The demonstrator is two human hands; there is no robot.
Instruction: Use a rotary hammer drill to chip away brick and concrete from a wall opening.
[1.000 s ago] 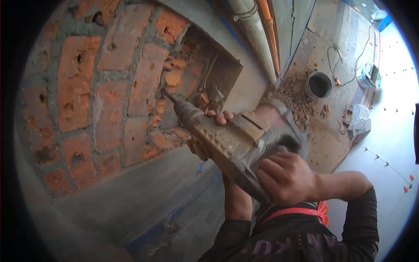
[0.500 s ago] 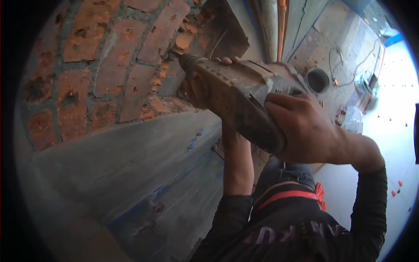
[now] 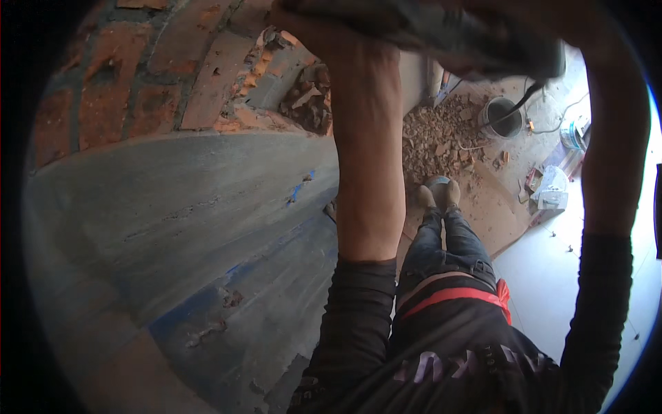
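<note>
Brickwork flanks the drill in the left hand.

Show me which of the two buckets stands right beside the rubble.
The grey bucket, at the right edge of the rubble; the blue-and-white bucket is farther right, apart from it.

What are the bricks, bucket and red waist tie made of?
Bricks: probably fired clay, rough and dull, since they're orange-red and chipped.
Bucket: maybe plastic, dull gray; its side looks smooth, but metal is possible.
Red waist tie: perhaps thin cloth or plastic, soft-looking, creased at its knot.
</note>
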